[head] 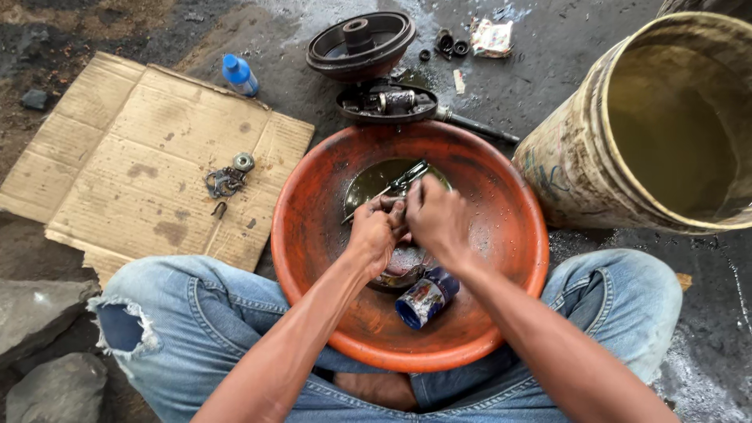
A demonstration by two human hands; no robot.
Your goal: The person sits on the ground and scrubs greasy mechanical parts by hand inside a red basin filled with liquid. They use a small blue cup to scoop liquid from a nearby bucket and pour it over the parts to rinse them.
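While both hands meet over the middle of the frame, the scene reads as follows.

Left hand: the left hand (376,227) is closed, fingers pinched on a small metal part (403,182) that sticks up and away from it, just above the dark liquid.

Right hand: the right hand (437,219) is closed too, pressed against the left, gripping the same small metal part from the other side; exactly what its fingertips do is hidden.

Part in hand: thin, greasy, with a shiny clip-like end; it sits over the centre of the orange basin (313,235).

Basin: wide, round and plastic, between the knees, holding a pool of dark liquid (376,176), a rounded dark part under the wrists, and a small blue can (424,299) lying on its side near the lower rim.

Already apart: a black drum-shaped hub (360,43) and a round plate with a shaft (392,102) lie on the floor at top centre; small rings and a crumpled wrapper lie to their right.

Set aside: a bearing and small metal bits (229,178) rest on the cardboard sheet (141,157) at left, near a blue-capped bottle (239,74).

Bucket: a stained bucket (572,172) stands at upper right, with murky liquid inside.

Progress: judging from this, dismantling looks done and washing is under way; the floor parts look dirty and nothing is reassembled.
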